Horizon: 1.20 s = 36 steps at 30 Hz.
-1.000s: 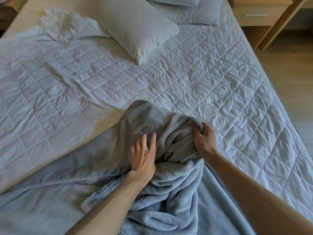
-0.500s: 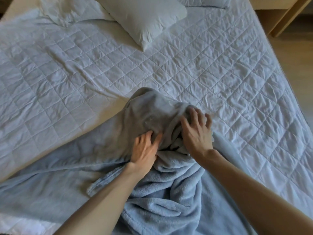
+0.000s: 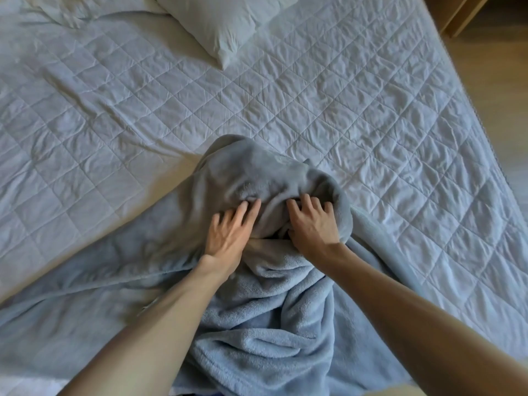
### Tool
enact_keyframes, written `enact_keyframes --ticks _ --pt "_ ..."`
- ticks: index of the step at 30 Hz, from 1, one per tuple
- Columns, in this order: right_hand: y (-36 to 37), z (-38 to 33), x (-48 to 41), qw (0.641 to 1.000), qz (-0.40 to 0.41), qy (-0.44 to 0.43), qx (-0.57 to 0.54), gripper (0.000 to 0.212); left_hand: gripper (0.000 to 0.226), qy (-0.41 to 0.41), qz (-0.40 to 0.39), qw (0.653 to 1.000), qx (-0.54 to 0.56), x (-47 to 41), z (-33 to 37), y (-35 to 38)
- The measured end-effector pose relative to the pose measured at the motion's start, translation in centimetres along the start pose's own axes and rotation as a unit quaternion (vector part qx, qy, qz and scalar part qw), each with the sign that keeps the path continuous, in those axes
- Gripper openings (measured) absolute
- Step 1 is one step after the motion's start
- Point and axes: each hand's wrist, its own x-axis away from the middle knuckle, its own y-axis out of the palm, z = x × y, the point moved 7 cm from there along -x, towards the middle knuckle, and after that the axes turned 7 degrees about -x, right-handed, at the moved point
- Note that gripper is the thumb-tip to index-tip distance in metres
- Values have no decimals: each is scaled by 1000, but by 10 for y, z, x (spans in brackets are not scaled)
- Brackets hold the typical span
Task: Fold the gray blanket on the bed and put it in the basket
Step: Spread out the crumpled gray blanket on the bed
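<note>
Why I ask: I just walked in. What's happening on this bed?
A person is working the gray blanket, which lies bunched on the quilted bed. The left hand presses flat on the raised hump; the fingers of the right hand curl into a fold beside it. No neat fold shows yet, and no basket is in view.

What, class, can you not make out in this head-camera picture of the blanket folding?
The basket: outside the head view's frame.
The gray blanket, near end: cut by the bottom edge.
The right hand, its grip: thumb buried in blanket folds.
The pillow, top: cut by the top edge.
</note>
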Motion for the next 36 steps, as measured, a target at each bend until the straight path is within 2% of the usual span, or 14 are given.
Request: enact_keyframes --ticks 4,11,16,21,23,25,27,29,33,36 --pt "-9 0 -13 998 8 7 -60 27 100 -1 22 999 31 -9 -12 -10" --pt "-42 0 -45 977 48 25 -205 13 62 -73 66 985 139 -25 -50 -39" --pt "-70 -14 -75 949 47 77 -303 15 43 -160 90 965 186 -31 -81 -61" --pt "-76 -38 -109 918 15 110 -380 18 14 -204 130 935 261 -24 -102 -82" --pt "-74 -48 -118 906 -1 128 -403 18 10 -222 136 915 309 -18 -107 -85" --pt "-71 -57 -125 897 -7 145 -417 17 19 -229 129 902 343 -12 -106 -82" --pt "-69 -68 -131 889 -11 148 -434 18 29 -226 73 894 379 -11 -99 -72" --pt "-69 -79 -137 875 -15 148 -460 21 33 -229 11 861 454 -12 -93 -66" --pt "-68 -97 -153 835 -35 163 -524 29 26 -281 -14 709 647 -21 -98 -68" --pt "-66 -108 -165 803 -46 179 -566 33 21 -310 0 628 714 -26 -109 -67"
